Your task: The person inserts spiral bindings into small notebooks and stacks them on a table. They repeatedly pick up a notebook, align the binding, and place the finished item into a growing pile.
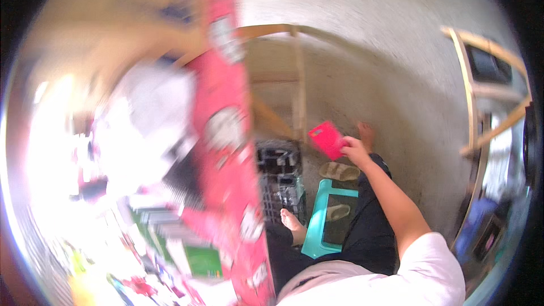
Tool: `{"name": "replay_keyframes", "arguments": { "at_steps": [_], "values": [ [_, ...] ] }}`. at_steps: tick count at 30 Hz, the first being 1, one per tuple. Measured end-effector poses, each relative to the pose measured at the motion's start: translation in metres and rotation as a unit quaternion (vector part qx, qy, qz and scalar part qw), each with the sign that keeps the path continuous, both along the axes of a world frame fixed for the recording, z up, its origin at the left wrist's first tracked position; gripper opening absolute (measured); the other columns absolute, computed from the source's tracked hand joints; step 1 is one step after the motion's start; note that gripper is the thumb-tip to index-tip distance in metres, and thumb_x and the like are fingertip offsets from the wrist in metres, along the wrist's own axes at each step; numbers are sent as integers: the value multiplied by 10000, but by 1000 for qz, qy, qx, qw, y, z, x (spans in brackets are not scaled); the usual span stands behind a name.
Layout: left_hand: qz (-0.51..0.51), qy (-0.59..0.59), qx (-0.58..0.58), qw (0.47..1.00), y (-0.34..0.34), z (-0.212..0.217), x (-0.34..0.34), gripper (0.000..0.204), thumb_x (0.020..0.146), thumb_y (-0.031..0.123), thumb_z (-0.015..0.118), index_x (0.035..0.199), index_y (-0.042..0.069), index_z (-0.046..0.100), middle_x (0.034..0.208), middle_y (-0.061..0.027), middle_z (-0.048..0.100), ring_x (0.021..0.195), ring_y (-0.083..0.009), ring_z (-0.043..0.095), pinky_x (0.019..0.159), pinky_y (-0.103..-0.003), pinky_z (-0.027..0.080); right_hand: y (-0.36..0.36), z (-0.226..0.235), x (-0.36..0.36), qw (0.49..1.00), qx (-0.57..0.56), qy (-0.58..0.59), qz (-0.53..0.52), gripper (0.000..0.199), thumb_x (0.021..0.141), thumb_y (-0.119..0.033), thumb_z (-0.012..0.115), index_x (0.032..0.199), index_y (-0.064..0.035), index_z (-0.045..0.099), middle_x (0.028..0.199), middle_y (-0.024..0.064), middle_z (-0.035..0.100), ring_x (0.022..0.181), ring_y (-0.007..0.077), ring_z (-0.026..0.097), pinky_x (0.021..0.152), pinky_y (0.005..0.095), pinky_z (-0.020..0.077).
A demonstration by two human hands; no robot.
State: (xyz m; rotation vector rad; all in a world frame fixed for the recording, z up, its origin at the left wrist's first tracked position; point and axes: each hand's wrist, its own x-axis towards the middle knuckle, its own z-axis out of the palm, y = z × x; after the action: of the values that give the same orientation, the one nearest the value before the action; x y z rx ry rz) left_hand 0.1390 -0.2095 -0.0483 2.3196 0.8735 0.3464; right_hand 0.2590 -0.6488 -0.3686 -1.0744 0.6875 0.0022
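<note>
My right hand [353, 151] is closed on one corner of a flat, bright pink-red rectangular thing [327, 139] and holds it out over the floor. A small dark-and-gold patch marks its far corner; its size and shape resemble a phone in a case, but blur hides its exact kind. My bare right arm [399, 201] reaches forward from a white sleeve. My left hand does not show.
At left stands a table with a pink patterned cloth [224, 130], bearing a white heap [150, 107] and green booklets [201, 260]. Below are a black crate [277, 173], a turquoise stool [318, 215] and sandals [339, 171]. A wooden frame [467, 88] stands at right.
</note>
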Motion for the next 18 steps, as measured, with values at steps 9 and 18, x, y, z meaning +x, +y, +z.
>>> {"name": "replay_keyframes", "arguments": {
  "at_steps": [9, 18],
  "values": [
    [-225, -86, 78, 967, 24, 59, 25, 573, 779, 245, 736, 1172, -56, 447, 1044, -171, 507, 966, -284, 481, 877, -393, 372, 99, 396, -13, 812, -165, -488, 274, 98, 673, -31, 706, 714, -42, 618, 772, 55, 577, 711, 146, 589, 620, 269, 461],
    [-208, -301, -211, 907, 23, 54, 27, 735, 864, 339, 617, 1391, -59, 296, 1396, -217, 370, 1273, -309, 384, 1068, -388, 273, 287, 436, -12, 572, -646, -469, 189, 926, 607, -212, 839, 1390, -121, 353, 1326, 174, 418, 1135, 345, 478, 940, 408, 400]
  ]
}}
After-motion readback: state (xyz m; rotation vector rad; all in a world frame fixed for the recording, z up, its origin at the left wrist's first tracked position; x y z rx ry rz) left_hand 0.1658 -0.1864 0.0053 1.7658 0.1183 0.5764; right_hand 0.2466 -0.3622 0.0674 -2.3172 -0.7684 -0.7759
